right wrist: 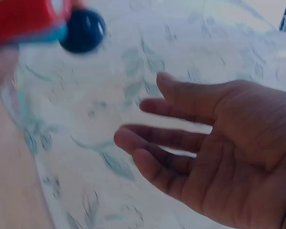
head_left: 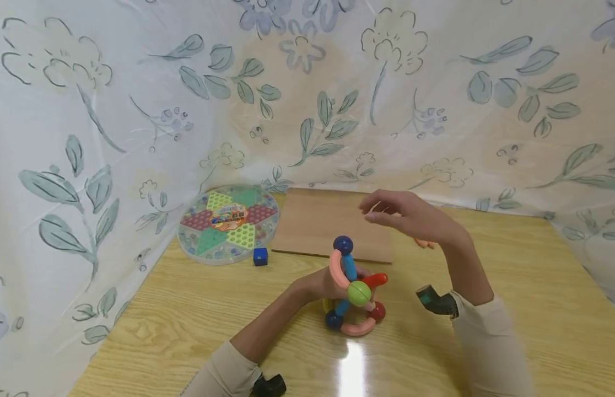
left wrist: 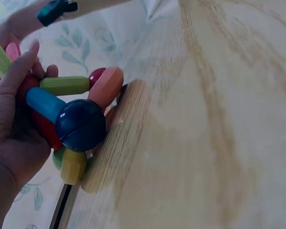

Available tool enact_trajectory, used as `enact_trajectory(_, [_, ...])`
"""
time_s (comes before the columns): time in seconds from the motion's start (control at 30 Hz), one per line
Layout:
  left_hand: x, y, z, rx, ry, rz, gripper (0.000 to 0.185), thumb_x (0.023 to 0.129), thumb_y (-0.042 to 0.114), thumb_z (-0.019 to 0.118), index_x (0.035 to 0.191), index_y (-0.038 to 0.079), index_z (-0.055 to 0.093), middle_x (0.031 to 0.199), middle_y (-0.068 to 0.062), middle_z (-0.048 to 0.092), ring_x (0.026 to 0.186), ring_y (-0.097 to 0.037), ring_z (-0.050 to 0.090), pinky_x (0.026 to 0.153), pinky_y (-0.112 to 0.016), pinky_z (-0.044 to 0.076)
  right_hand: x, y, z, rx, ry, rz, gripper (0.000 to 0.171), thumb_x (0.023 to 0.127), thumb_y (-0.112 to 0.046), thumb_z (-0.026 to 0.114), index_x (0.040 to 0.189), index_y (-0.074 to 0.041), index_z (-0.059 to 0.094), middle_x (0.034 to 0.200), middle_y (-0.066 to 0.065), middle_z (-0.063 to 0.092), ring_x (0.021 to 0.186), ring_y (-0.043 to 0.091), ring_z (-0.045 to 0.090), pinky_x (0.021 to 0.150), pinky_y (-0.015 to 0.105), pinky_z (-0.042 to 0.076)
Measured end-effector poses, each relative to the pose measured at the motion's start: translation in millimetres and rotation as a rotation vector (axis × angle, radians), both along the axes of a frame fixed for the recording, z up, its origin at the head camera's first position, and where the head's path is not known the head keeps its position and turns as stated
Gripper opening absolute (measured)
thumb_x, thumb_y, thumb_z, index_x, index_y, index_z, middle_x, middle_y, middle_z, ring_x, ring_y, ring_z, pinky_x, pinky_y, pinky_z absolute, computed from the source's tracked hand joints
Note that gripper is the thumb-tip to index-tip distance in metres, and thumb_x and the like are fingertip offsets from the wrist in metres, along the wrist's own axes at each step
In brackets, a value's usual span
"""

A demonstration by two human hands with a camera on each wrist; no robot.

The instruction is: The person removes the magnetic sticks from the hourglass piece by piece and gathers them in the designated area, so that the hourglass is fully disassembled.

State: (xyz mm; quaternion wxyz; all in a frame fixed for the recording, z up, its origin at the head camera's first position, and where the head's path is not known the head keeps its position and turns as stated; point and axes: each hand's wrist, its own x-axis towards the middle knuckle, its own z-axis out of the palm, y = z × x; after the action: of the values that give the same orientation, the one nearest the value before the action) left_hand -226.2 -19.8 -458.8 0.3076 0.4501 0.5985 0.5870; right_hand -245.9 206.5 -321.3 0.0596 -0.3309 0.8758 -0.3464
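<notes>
My left hand (head_left: 318, 283) grips a magnetic stick-and-ball structure (head_left: 359, 293) at the middle of the table's near half. Blue, red, green, yellow and salmon rods join its dark blue, red and lime balls. In the left wrist view the thumb lies over the structure, and a dark blue ball (left wrist: 81, 125) faces the camera close to the wood. To the right and higher up, my right hand (head_left: 409, 215) hovers with relaxed, slightly bent fingers and nothing in them. The right wrist view shows its palm, apart from a blurred dark blue ball (right wrist: 84, 31).
A round Chinese checkers board (head_left: 228, 255) lies at the back left, with a small blue cube (head_left: 260, 257) at its near edge. Beside it is a flat brown board (head_left: 327, 220). Salmon pieces (head_left: 424, 242) lie beneath my right hand. A floral cloth (head_left: 307, 82) hangs behind the table.
</notes>
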Motion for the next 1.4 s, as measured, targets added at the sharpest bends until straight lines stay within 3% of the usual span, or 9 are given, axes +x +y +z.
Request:
enact_trajectory(0.1, [-0.3,-1,2.4,0.012,0.018,0.018,0.014,0.092,0.000,0.076,0.096,-0.010,0.068,0.081,-0.001,0.068,0.069,-0.008,0.058,0.068,-0.020,0.047,6.7,-20,-3.5,-0.023,0.043,0.200,0.033,0.104,-0.015,0.065,0.136,-0.013,0.063,0.123,0.002,0.072,0.108,0.018,0.072,0.090,0.029,0.059])
enact_trajectory(0.2, [-0.4,-1,3.3,0.012,0.018,0.028,0.010,0.090,-0.005,0.074,0.094,-0.009,0.066,0.080,0.004,0.065,0.068,-0.008,0.056,0.067,-0.021,0.046,10.3,-34,-9.1,-0.029,0.055,0.346,0.040,0.103,-0.013,0.065,0.142,-0.011,0.059,0.126,0.003,0.071,0.107,0.017,0.072,0.091,0.032,0.060])
enact_trajectory(0.37, [-0.8,0,2.2,-0.052,-0.002,0.048,0.014,0.091,-0.001,0.074,0.100,-0.002,0.063,0.082,0.005,0.064,0.068,-0.006,0.057,0.068,-0.019,0.045,12.1,-44,-14.6,-0.011,0.082,0.427,0.037,0.104,-0.013,0.064,0.140,-0.010,0.061,0.129,0.003,0.069,0.108,0.013,0.067,0.093,0.032,0.058])
enact_trajectory(0.57, [-1.8,0,1.8,-0.070,0.011,0.050,0.021,0.093,0.008,0.075,0.103,0.001,0.059,0.082,0.005,0.061,0.068,-0.006,0.055,0.067,-0.019,0.043,12.9,-47,-15.3,-0.022,0.108,0.466,0.026,0.101,-0.011,0.067,0.127,-0.012,0.069,0.120,0.002,0.071,0.104,0.011,0.066,0.086,0.027,0.057])
enact_trajectory(0.73, [-0.9,0,3.5,-0.067,-0.014,0.043,0.019,0.093,0.003,0.073,0.102,0.002,0.057,0.082,0.003,0.061,0.068,-0.007,0.055,0.065,-0.020,0.044,14.4,-49,-15.5,-0.015,0.122,0.465,0.020,0.100,-0.012,0.069,0.119,-0.014,0.072,0.113,0.000,0.068,0.098,0.008,0.062,0.082,0.026,0.056])
enact_trajectory(1.0, [8.2,-2,24.6,-0.061,-0.009,0.041,0.008,0.091,-0.009,0.068,0.092,-0.005,0.061,0.079,0.006,0.060,0.066,-0.005,0.052,0.065,-0.019,0.041,18.2,-49,-12.8,0.027,0.164,0.422,0.019,0.098,-0.010,0.070,0.116,-0.014,0.076,0.108,-0.002,0.066,0.097,0.007,0.062,0.084,0.026,0.056])
enact_trajectory(1.13, [8.4,-2,25.3,-0.060,0.000,0.041,0.009,0.091,-0.007,0.069,0.089,-0.004,0.060,0.078,0.008,0.060,0.065,-0.004,0.052,0.064,-0.018,0.041,19.1,-49,-13.0,0.048,0.156,0.423,0.019,0.102,-0.009,0.065,0.117,-0.014,0.076,0.108,-0.001,0.066,0.097,0.008,0.062,0.086,0.026,0.056])
enact_trajectory(1.23, [4.5,-2,16.2,-0.058,0.019,0.038,0.015,0.093,0.006,0.072,0.091,-0.003,0.059,0.078,0.007,0.058,0.066,-0.004,0.050,0.066,-0.018,0.041,19.2,-47,-13.7,0.050,0.159,0.427,0.020,0.103,-0.007,0.062,0.115,-0.013,0.076,0.106,0.001,0.065,0.095,0.008,0.062,0.085,0.026,0.056])
enact_trajectory(1.4, [-4.1,-4,-1.1,-0.070,0.061,0.028,0.050,0.092,0.043,0.075,0.103,-0.003,0.059,0.082,0.006,0.052,0.068,-0.004,0.046,0.069,-0.018,0.038,17.6,-45,-17.2,0.036,0.169,0.432,0.021,0.104,-0.003,0.059,0.109,-0.011,0.077,0.105,0.001,0.063,0.093,0.009,0.060,0.084,0.025,0.056])
